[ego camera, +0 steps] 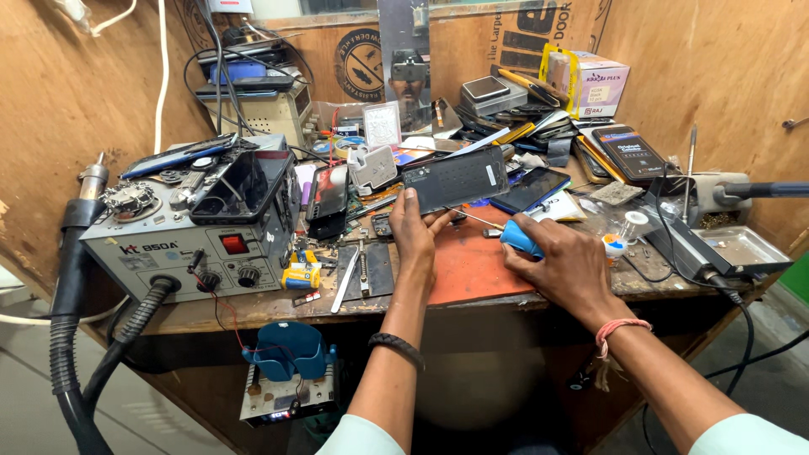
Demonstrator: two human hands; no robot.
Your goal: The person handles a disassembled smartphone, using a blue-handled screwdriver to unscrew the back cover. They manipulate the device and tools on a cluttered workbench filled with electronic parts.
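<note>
The left hand is clamped on the near edge of a dark phone panel, tilting it up off the orange mat so its face is toward the person. To its right, the right hand is closed around a blue-handled tool resting on the mat, close by the panel. Right of the hands, a shallow metal tray on the counter looks nearly bare. Far back, a small carton stands closed; its contents are hidden.
</note>
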